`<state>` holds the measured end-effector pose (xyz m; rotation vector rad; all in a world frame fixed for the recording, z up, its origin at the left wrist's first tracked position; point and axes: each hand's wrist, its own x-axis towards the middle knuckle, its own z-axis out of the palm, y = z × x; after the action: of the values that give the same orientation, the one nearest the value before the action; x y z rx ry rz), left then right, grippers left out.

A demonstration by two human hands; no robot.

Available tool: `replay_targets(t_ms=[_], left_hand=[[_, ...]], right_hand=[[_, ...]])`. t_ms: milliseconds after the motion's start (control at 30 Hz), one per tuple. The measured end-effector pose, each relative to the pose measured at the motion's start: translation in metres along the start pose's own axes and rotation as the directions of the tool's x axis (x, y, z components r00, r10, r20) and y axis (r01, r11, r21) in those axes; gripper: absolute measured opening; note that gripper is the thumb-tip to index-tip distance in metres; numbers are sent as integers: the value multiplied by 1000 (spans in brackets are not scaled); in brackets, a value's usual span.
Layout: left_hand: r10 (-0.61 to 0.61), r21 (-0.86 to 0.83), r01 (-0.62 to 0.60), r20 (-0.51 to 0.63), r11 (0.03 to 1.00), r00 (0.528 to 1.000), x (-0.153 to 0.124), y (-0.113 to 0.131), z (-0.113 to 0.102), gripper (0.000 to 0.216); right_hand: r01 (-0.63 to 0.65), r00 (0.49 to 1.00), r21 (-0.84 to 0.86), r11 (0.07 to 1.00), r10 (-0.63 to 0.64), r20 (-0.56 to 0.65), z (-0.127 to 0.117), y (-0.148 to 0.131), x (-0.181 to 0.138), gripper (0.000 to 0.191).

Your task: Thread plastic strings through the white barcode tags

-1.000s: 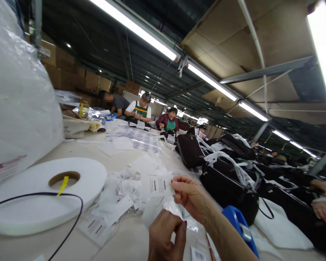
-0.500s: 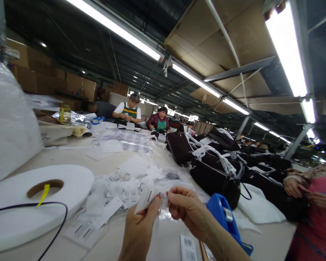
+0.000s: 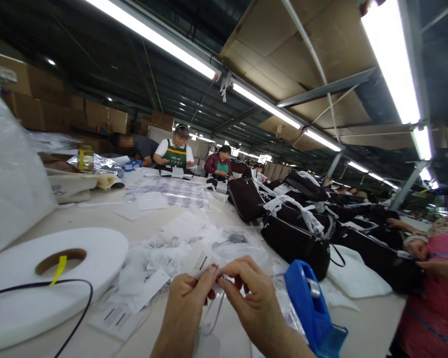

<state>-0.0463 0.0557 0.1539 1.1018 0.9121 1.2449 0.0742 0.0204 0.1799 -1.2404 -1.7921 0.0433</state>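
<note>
My left hand (image 3: pixel 182 308) pinches a white printed tag (image 3: pixel 197 260) between thumb and fingers, its lines of dark print facing up. Close against the tag's right edge, my right hand (image 3: pixel 256 301) has its thumb and fingertips pressed together. What lies in that right pinch is hidden by the fingers. A thin pale cord loop (image 3: pixel 217 318) hangs below the two hands. Behind them spreads a loose pile of white tags and clear plastic (image 3: pixel 153 263). Another printed tag (image 3: pixel 114 318) lies on the table to the left.
A blue tape dispenser (image 3: pixel 308 303) stands right of my right hand. Several black bags (image 3: pixel 294 241) with white-wrapped straps are heaped beyond it. At left lie a big white roll (image 3: pixel 104 258) and a dark cord (image 3: pixel 85 298). Co-workers stand across the table and at right.
My right hand has moved left and closer to the tag, its fingers more curled. A cord loop now shows beneath the hands. The printed label at the front is mostly covered now.
</note>
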Motion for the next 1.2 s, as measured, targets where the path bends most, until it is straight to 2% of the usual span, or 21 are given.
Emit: replay_targets(t_ms=[167,233,467,600,900,1067,1200], left_hand=[[-44,-16,44,50,999,998,-2,2,5,36],[-68,-15,68,32,998,997,0,1,6,35],[-152,-15,152,-2,988,988,5,0,3,32],[-175,-12,175,-16,985,984,10,-3,2,32],[-232,-42,230,-60,972,971,16,-17,1,25],[-327,-120,325,6,938,945,19,-26,4,25],[-423,-171,422,28,891,905,23,-38,9,29]], right_hand=[[0,1000,-29,1000,1,20,3,4,-3,17],[-23,1000,-9,1000,23,7,1,4,-3,16],[-213,976,102,972,215,-16,-9,0,2,17],[-269,960,141,953,278,-47,-12,3,2,17],[-246,947,224,943,283,-154,-22,11,4,16],[-228,939,253,940,281,-196,-27,16,7,16],[-220,935,271,937,281,-214,-28,15,7,15]])
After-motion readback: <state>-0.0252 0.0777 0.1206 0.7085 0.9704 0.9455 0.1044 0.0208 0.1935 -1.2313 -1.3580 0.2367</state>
